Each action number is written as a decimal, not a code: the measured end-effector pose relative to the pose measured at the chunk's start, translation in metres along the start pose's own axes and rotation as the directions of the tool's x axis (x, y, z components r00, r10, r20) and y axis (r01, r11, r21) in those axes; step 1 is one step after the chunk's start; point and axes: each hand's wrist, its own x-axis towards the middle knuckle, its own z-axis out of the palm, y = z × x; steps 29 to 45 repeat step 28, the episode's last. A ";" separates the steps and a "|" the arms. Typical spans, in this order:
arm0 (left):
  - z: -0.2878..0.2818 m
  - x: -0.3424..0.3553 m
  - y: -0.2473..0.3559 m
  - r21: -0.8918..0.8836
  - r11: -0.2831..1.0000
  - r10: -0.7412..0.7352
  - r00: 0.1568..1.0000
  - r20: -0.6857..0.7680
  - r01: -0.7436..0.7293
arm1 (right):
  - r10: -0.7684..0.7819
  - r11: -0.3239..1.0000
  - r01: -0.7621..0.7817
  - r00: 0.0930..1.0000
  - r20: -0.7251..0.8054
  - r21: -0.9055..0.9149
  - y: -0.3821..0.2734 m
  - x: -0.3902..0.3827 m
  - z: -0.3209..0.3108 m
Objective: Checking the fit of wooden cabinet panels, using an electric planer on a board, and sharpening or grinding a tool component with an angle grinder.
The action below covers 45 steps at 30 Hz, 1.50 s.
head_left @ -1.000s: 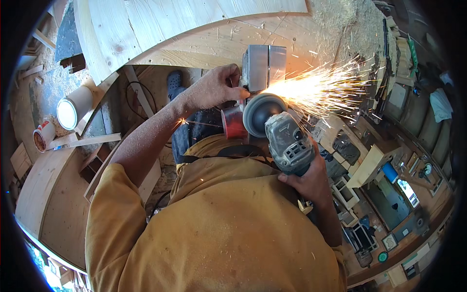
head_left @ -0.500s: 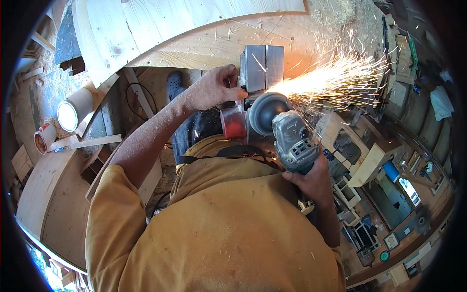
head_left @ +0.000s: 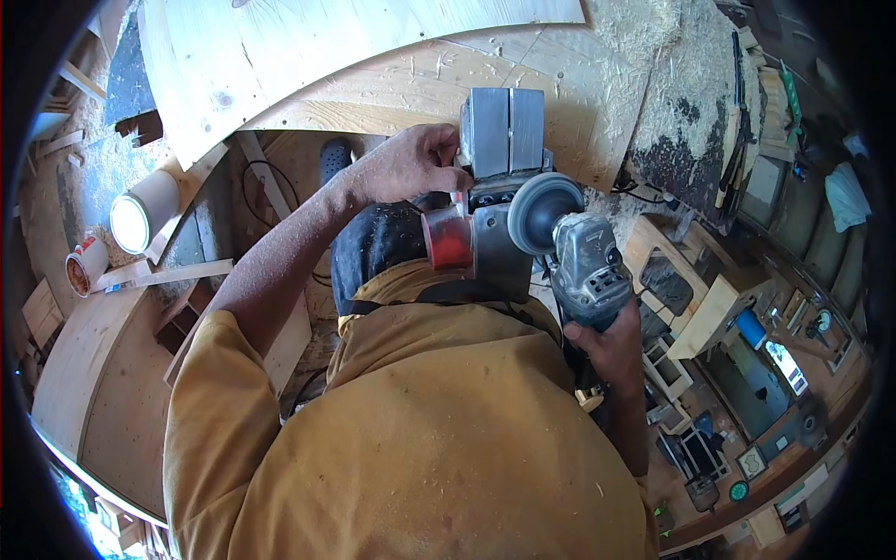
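Observation:
My right hand (head_left: pixel 611 341) is wrapped round the body of a grey angle grinder (head_left: pixel 586 266). Its round disc (head_left: pixel 544 213) is at the right of a metal bench vise (head_left: pixel 504 131), and no sparks come off it. Beside the vise's left edge, my left hand (head_left: pixel 420 166) is closed, thumb and fingers pinched together. Whatever lies between those fingertips is too small and covered to make out. Just below them sits a red rounded part (head_left: pixel 448 240), close against the grey metal body of the vise.
Beyond the vise lies a large curved wooden panel (head_left: pixel 308 56) strewn with shavings. A white bucket (head_left: pixel 145 210) and a smaller paint can (head_left: pixel 87 264) stand at the left. Wooden frames (head_left: pixel 695 308) and a cluttered bench are at the right. Sawdust heaps cover the far right.
The bright spark stream has stopped. My right hand has drawn the grinder to the right, its disc away from the vise's front. My left hand stays in nearly the same place.

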 end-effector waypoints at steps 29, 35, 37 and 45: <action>0.000 0.008 -0.003 -0.265 0.946 0.219 0.971 0.100 -0.186 | -0.030 0.991 0.048 0.989 0.143 -0.127 -0.021 0.004 0.018; 0.000 0.008 -0.003 -0.265 0.946 0.219 0.971 0.100 -0.186 | -0.030 0.991 0.048 0.989 0.143 -0.127 -0.021 0.004 0.018; 0.000 0.008 -0.003 -0.265 0.946 0.219 0.971 0.100 -0.186 | -0.030 0.991 0.048 0.989 0.143 -0.127 -0.021 0.004 0.018; 0.000 0.008 -0.003 -0.265 0.946 0.219 0.971 0.100 -0.186 | -0.030 0.991 0.048 0.989 0.143 -0.127 -0.021 0.004 0.018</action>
